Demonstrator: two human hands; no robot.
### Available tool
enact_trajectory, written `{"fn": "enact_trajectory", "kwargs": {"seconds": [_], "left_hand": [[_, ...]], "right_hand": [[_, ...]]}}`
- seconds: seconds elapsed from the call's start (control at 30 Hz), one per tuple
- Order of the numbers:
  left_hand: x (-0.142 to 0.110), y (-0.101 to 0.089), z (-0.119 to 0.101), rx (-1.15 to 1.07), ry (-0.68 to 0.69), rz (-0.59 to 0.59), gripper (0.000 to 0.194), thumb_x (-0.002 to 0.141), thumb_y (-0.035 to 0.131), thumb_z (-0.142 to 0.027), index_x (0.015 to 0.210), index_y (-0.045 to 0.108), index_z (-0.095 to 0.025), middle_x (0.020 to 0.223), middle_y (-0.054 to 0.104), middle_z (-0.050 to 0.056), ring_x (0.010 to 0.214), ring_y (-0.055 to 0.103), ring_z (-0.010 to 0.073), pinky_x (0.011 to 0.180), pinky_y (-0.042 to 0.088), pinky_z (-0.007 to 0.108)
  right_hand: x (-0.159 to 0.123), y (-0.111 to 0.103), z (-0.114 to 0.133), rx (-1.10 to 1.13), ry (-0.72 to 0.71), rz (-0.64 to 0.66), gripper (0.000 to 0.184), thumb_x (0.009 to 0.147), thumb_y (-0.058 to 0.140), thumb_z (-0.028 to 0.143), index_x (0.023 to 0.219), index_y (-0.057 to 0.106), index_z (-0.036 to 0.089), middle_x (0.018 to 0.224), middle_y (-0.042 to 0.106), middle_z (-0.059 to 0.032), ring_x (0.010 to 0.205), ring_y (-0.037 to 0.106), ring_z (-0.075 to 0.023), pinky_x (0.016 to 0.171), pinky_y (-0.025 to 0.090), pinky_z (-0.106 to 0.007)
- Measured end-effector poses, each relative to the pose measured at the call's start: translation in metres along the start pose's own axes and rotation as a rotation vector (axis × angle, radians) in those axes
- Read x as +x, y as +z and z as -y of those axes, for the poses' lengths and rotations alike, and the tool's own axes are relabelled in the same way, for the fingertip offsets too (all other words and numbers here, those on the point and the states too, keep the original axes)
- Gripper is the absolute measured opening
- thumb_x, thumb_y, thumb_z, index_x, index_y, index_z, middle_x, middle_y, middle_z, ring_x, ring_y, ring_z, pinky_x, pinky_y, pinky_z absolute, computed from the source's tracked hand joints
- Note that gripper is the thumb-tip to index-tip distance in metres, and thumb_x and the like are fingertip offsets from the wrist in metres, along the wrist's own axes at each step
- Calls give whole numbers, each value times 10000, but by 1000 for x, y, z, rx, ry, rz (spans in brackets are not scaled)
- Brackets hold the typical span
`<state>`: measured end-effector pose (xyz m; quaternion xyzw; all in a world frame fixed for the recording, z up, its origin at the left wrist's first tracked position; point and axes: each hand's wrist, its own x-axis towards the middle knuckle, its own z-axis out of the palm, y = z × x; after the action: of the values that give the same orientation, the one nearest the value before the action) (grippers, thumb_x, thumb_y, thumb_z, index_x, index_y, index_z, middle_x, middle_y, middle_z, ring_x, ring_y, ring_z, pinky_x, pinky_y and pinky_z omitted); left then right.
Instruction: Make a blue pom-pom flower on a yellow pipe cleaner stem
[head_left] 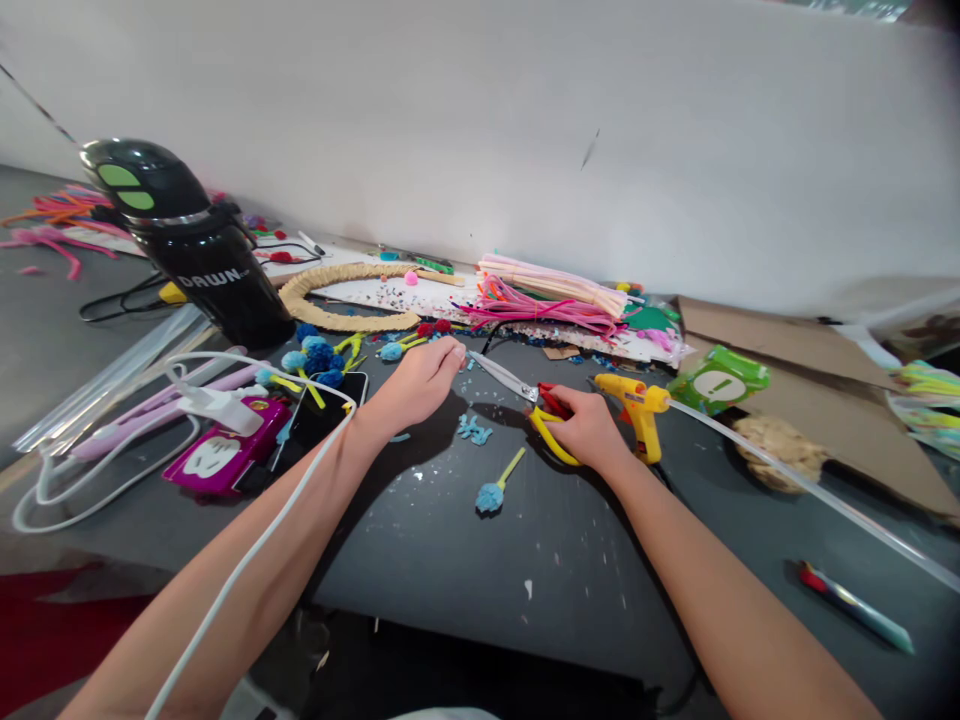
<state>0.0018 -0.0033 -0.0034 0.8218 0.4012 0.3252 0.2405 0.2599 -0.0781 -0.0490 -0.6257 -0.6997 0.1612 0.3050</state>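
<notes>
With my right hand (589, 428) I have the fingers curled around the red-and-yellow-handled metal scissors (510, 380) above the middle of the desk (435, 580). Their slim silver blades look nearly closed and point toward ten o'clock; one handle is red, the other a wide yellow loop. The fingers of my left hand (429, 385) are bunched together beside the tips; I cannot tell what they pinch. Toward six o'clock from the blades lies a fuzzy light-blue flower on a yellow-green stem (490, 497).

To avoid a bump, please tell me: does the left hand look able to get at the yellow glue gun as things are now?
Probably not straight across: the right hand, holding scissors, is between the left hand and the glue gun. Going around might be possible.
</notes>
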Motion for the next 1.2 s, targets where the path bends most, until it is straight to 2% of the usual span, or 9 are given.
{"fn": "enact_trajectory", "kwargs": {"seconds": [0.33,0.53,1.0,1.2], "left_hand": [[-1,-3,-3,2,0,-16,334,981,367,-372,732,477,-179,627,449,-33,599,417,110,594,318,251],[-1,-3,-3,-5,1,-9,327,977,369,-369,744,495,-176,637,462,-29,614,432,114,602,324,253],[-1,-3,-4,7,0,-2,340,980,355,-379,755,511,-178,643,470,-23,616,434,120,603,329,256],[-1,-3,-3,4,2,-7,346,980,344,-387,754,506,-181,646,475,-17,618,437,128,605,332,260]], "right_hand": [[-1,0,4,-39,6,-15,274,735,666,435,816,664,173,634,588,8,580,464,-128,533,319,-237],[-1,0,3,-42,11,-6,233,735,661,405,789,650,179,620,569,13,578,457,-127,536,320,-236],[1,0,0,-14,8,11,260,720,654,321,927,718,176,671,623,2,625,521,-150,586,366,-245],[1,-1,4,-41,10,-25,226,730,656,388,787,669,169,610,579,8,575,470,-133,540,316,-245]]}}
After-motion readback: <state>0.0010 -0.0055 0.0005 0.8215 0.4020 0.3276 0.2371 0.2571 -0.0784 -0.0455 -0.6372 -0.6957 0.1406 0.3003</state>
